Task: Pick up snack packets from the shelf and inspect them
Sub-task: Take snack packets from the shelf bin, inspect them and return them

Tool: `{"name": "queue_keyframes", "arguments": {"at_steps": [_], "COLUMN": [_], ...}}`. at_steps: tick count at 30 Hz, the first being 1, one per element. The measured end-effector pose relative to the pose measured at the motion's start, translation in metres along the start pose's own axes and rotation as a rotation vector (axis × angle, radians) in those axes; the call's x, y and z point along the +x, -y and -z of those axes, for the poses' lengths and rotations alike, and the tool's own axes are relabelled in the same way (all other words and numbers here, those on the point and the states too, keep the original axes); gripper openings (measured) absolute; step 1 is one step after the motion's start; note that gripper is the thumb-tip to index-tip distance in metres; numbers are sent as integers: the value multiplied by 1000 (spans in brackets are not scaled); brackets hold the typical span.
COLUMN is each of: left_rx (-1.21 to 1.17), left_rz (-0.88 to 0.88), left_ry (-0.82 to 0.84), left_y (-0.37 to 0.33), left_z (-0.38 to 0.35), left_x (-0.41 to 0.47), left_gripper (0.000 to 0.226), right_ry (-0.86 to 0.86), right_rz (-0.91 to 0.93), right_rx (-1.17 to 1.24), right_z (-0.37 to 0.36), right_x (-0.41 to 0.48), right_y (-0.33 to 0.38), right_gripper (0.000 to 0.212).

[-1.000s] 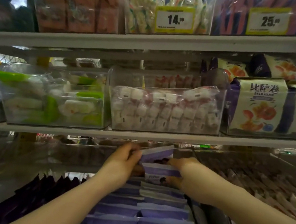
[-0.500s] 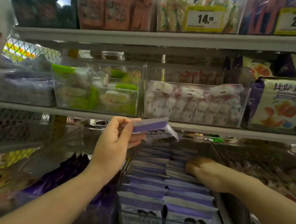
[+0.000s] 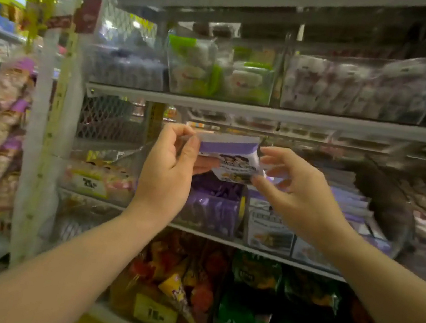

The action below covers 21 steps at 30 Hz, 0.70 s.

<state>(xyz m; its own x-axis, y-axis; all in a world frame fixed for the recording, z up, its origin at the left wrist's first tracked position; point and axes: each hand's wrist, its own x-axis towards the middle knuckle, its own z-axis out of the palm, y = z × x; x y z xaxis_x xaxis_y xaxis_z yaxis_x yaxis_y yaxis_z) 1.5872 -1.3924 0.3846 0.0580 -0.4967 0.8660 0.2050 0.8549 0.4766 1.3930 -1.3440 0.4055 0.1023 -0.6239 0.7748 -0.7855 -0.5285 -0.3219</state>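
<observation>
The snack packet (image 3: 231, 154) is a small, flat, glossy pouch, white along its crimped top with a purple band below and a printed cartoon panel under that. It is held in the air in front of the shelving, just below the front edge of the grey metal shelf (image 3: 269, 113) and above the clear bin (image 3: 271, 225) of matching purple packets. The left hand (image 3: 169, 166) pinches the packet's left edge between thumb and curled fingers. The right hand (image 3: 298, 190) pinches the lower right corner with its thumb, the forefinger reaching to the top right corner and the other fingers spread loosely. On the shelf above stands a clear plastic tub (image 3: 219, 73) of green and white wrapped sweets.

Half a second earlier the left hand alone held the packet, while the right hand lay palm down on the packets in the bin; now the right hand has come up and joined the grip.
</observation>
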Motion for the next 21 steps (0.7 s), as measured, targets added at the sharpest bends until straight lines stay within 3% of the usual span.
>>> {"name": "queue_keyframes", "arguments": {"at_steps": [2, 6, 11, 17, 21], "left_rx": [98, 263, 369, 195, 65], "left_rz": [13, 89, 281, 624, 762], "left_ry": [-17, -36, -56, -179, -335], "left_y": [-1, 4, 23, 51, 71], "left_z": [20, 59, 95, 126, 139], "left_x": [-20, -60, -103, -147, -166], "left_gripper": [12, 17, 18, 9, 11], "right_ry": [49, 201, 281, 364, 443], "right_rz": [14, -9, -147, -455, -527], "right_rx": [89, 369, 719, 968, 1073], "right_z": [-27, -81, -144, -212, -235], "right_x": [-14, -44, -76, -114, -132], "right_y": [11, 25, 30, 15, 4], "right_gripper": [56, 35, 28, 37, 35]}}
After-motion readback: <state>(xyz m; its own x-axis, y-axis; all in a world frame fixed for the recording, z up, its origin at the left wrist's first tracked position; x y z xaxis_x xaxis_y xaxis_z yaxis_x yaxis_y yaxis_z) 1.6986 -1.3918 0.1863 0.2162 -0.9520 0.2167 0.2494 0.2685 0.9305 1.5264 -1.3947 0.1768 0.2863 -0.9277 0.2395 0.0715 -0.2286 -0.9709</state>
